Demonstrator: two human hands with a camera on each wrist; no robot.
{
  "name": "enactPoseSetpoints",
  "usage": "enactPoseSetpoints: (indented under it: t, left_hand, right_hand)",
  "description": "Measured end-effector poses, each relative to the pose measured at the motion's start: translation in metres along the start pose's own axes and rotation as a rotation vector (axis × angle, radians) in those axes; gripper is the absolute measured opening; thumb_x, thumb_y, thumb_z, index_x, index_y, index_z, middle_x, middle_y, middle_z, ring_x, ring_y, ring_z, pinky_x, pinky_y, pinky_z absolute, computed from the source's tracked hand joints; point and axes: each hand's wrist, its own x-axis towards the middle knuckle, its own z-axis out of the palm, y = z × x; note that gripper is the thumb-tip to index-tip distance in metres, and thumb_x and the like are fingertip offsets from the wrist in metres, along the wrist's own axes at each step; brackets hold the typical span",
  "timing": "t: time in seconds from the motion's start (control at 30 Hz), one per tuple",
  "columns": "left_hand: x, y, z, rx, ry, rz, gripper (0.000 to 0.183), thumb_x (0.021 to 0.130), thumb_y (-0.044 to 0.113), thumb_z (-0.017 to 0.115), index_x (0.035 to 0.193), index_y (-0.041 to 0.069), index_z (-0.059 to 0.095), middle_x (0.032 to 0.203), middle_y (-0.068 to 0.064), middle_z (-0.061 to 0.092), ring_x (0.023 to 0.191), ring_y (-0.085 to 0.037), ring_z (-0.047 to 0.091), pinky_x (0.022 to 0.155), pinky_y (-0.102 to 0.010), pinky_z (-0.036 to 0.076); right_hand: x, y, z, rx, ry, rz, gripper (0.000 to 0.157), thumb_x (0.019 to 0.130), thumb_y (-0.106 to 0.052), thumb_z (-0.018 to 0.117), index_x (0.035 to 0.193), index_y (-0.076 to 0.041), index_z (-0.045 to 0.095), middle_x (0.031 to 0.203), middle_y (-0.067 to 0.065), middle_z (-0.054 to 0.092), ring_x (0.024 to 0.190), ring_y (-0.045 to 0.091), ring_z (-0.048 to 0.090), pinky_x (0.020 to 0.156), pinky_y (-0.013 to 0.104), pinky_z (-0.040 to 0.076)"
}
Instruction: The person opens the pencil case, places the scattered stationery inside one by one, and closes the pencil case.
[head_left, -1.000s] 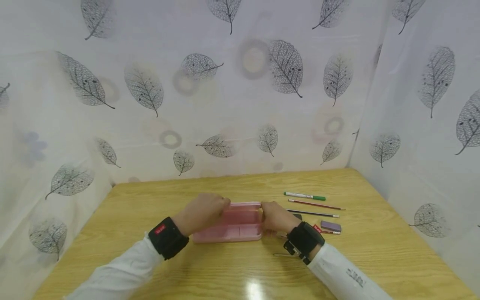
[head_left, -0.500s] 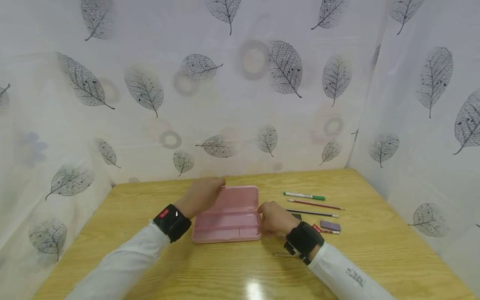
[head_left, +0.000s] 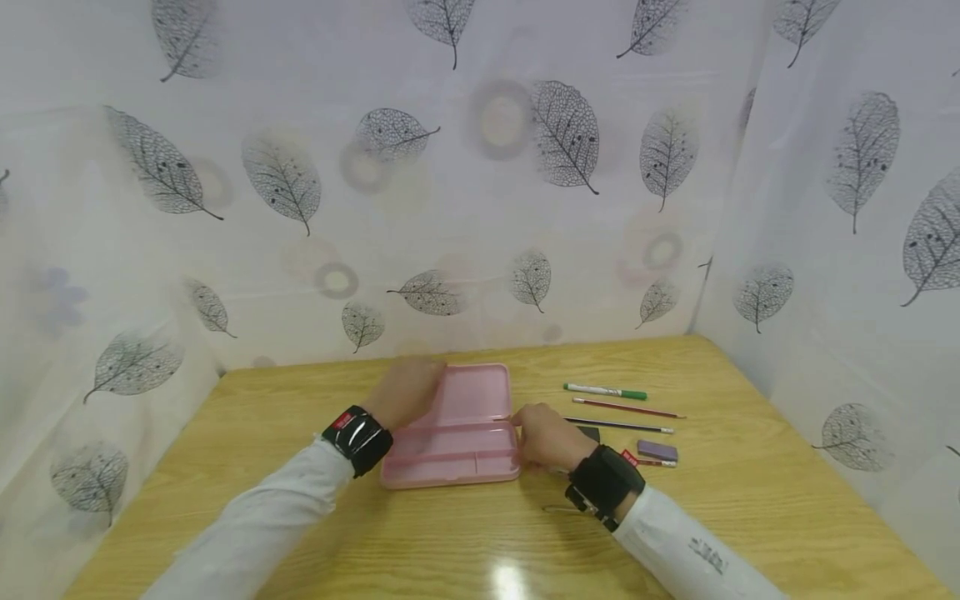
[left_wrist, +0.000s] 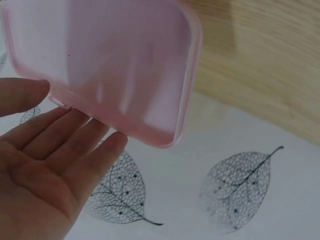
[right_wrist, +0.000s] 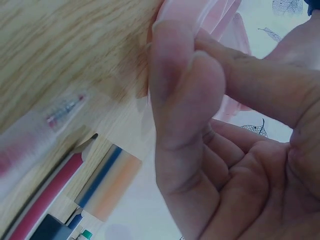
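Observation:
A pink pencil case [head_left: 450, 469] lies on the table with its lid [head_left: 476, 392] swung back. My left hand [head_left: 405, 390] is at the lid's left end. In the left wrist view, its nearly straight fingers touch the lid's rim [left_wrist: 172, 142], with the thumb apart from them at the edge. My right hand [head_left: 551, 435] holds the right end of the case's base between thumb and curled forefinger; the exact contact is partly hidden. The case's visible compartments hold nothing.
Right of the case lie a green marker [head_left: 604, 391], a red pencil [head_left: 628, 407], a dark pencil [head_left: 618, 425], a purple eraser [head_left: 657, 451] and a dark block [head_left: 591, 433]. A clear pen [right_wrist: 40, 130] lies near my right hand. Leaf-printed sheeting [head_left: 480, 208] surrounds the table.
The lid has swung up and back, moved by my left hand, and the case's inside shows more. My right hand has stayed at the right end.

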Motion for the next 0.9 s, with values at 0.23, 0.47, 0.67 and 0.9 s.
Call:
enactPoseSetpoints:
  t: [0.23,0.47,0.67,0.9]
  left_hand:
    - [-0.001,-0.004,0.012,-0.126,-0.138,-0.076,0.010,0.088,0.000,0.061,0.098,0.002,0.063,0.071,-0.005,0.061,0.064,-0.020,0.059,0.059,-0.036,0.055]
    - [0.000,-0.005,0.024,-0.150,-0.202,-0.080,0.015,0.088,0.002,0.060,0.102,-0.001,0.061,0.076,-0.009,0.063,0.074,-0.029,0.064,0.070,-0.046,0.057]
    - [0.002,-0.005,0.028,-0.136,-0.251,-0.126,0.013,0.091,0.007,0.059,0.103,0.003,0.061,0.080,-0.008,0.064,0.078,-0.027,0.065,0.075,-0.045,0.057]
    - [0.001,-0.003,0.022,-0.078,-0.170,-0.093,0.013,0.089,0.004,0.060,0.102,0.002,0.063,0.075,-0.006,0.061,0.067,-0.022,0.060,0.063,-0.038,0.056]
  right_hand:
    - [0.001,0.002,0.000,0.007,-0.007,-0.010,0.044,0.078,0.004,0.074,0.121,0.005,0.065,0.059,0.010,0.067,0.047,0.021,0.064,0.037,0.021,0.046]
    - [0.000,0.000,0.000,0.004,0.005,-0.056,0.044,0.077,0.005,0.074,0.121,0.007,0.065,0.059,0.011,0.069,0.046,0.024,0.065,0.036,0.020,0.044]
    - [-0.001,-0.001,-0.001,0.007,0.000,-0.056,0.045,0.080,0.004,0.074,0.123,0.007,0.064,0.063,0.011,0.070,0.050,0.025,0.067,0.041,0.027,0.052]
    - [0.000,0.002,0.001,0.033,0.006,-0.051,0.047,0.079,0.004,0.074,0.124,0.004,0.064,0.066,0.011,0.070,0.051,0.025,0.066,0.046,0.034,0.056]
